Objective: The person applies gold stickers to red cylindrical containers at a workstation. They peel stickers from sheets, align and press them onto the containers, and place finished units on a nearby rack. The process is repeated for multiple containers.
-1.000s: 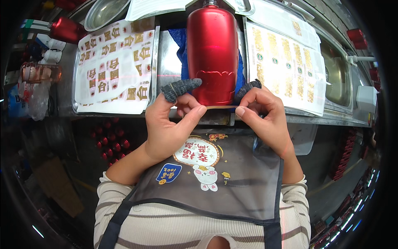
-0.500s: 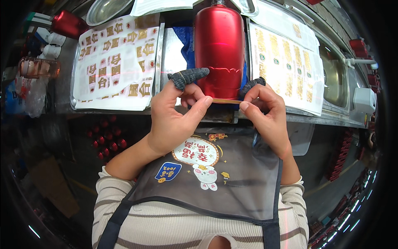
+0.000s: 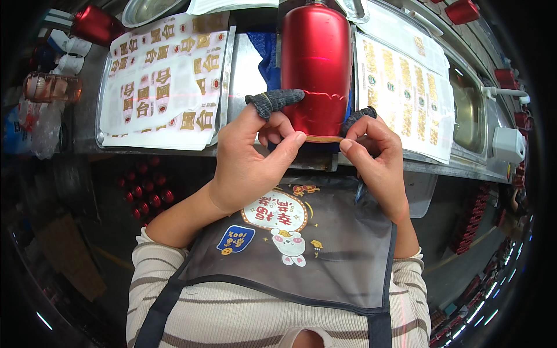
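A shiny red bottle (image 3: 316, 61) lies on a blue cloth (image 3: 267, 64), its base toward me and a wavy line across its lower part. A thin gold-brown strip (image 3: 322, 139) runs along the near edge of the base, slightly bowed. My left hand (image 3: 255, 153) is closed, pinching the strip's left end between thumb and fingers. Its index finger, in a dark knitted finger cover (image 3: 272, 103), rests on the bottle's side. My right hand (image 3: 376, 156) is closed on the right end. Another dark cover (image 3: 358, 118) is on its index finger, against the bottle's right side.
Sheets of gold decals (image 3: 156, 93) lie on a metal tray at left. More decal sheets (image 3: 403, 87) lie at right, beside a metal sink (image 3: 469, 110). Another red bottle (image 3: 97, 26) and a clear orange-tinted jar (image 3: 53, 88) are at far left. Several red bottles (image 3: 145, 194) stand below the bench.
The bottle and both hands sit slightly further right in the picture. The strip, nearly straight before, now bows a little along the bottle's base. Both hands keep their pinch.
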A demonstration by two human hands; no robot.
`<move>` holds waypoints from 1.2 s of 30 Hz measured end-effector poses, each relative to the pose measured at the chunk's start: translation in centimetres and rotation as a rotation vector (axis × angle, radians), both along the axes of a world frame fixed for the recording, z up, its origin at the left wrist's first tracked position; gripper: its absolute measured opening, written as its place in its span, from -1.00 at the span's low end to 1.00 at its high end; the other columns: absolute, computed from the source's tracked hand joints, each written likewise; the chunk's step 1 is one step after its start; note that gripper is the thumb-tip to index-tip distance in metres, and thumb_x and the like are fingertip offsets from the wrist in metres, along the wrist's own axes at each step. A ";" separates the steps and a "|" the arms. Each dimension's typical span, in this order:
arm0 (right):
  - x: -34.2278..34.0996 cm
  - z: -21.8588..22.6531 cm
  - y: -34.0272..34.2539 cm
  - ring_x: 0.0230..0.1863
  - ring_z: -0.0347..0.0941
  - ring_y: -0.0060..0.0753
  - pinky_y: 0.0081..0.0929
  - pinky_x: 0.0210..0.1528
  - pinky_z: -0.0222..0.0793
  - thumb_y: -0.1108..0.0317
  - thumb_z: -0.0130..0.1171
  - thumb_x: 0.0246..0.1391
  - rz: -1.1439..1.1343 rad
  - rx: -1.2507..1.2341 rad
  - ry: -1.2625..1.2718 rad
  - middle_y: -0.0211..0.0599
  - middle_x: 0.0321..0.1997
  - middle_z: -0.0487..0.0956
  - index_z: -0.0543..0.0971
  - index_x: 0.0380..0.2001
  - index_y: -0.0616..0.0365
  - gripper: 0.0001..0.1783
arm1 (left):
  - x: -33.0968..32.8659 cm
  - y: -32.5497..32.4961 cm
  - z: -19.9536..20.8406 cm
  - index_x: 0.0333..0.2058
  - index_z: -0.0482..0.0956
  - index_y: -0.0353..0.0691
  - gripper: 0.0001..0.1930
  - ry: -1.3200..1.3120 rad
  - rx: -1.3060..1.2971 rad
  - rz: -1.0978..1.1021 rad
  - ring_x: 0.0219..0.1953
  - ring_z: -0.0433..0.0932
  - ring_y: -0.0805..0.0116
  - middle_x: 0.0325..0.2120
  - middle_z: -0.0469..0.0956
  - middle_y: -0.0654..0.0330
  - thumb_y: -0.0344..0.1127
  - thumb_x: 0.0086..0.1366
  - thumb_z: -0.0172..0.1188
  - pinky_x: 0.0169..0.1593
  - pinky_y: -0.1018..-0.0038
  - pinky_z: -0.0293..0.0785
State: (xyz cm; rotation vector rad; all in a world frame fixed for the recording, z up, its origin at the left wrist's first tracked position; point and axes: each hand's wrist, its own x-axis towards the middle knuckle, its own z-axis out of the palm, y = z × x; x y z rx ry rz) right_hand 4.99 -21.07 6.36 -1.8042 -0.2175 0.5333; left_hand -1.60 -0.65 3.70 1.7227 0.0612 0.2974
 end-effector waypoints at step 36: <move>-1.0 -1.5 1.4 -0.57 0.21 -0.87 -0.79 -0.56 0.03 0.33 0.40 0.08 -0.055 -0.009 -0.051 -0.54 -0.41 0.33 0.35 -0.44 0.17 -0.63 | -0.3 -2.1 -3.9 0.31 0.16 -0.43 -0.41 -0.078 -0.506 0.013 0.40 0.11 -0.02 0.29 0.24 -0.16 -0.35 0.38 0.10 0.43 0.12 -0.12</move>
